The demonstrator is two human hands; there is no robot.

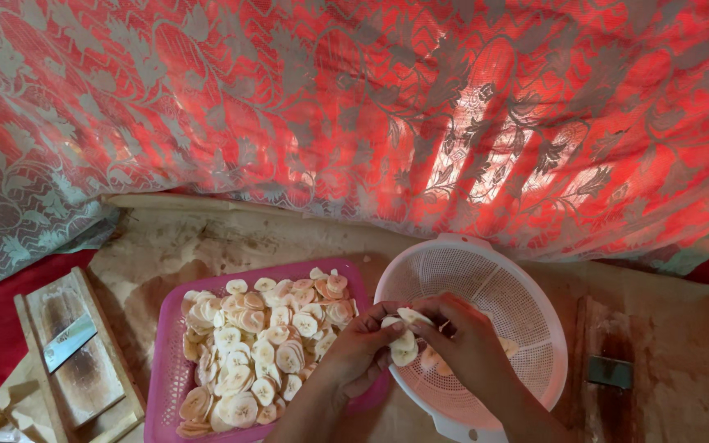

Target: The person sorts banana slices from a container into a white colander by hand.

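Left hand [363,340] and right hand [461,336] pinch pale banana slices [404,340] between fingertips, over the white colander [527,312] rim; pink tray [166,361] of slices just left.

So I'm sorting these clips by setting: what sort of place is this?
Probably a home food-prep spot on the floor: a pink tray of banana slices, a wooden slicer board and a white colander, with a red patterned curtain behind.

Pink tray [166,385] cut off below; colander [535,312] partly hidden.

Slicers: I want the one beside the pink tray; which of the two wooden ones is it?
The wooden slicer at far left, its metal blade showing, lies beside the pink tray; the other slicer lies beyond the white colander.
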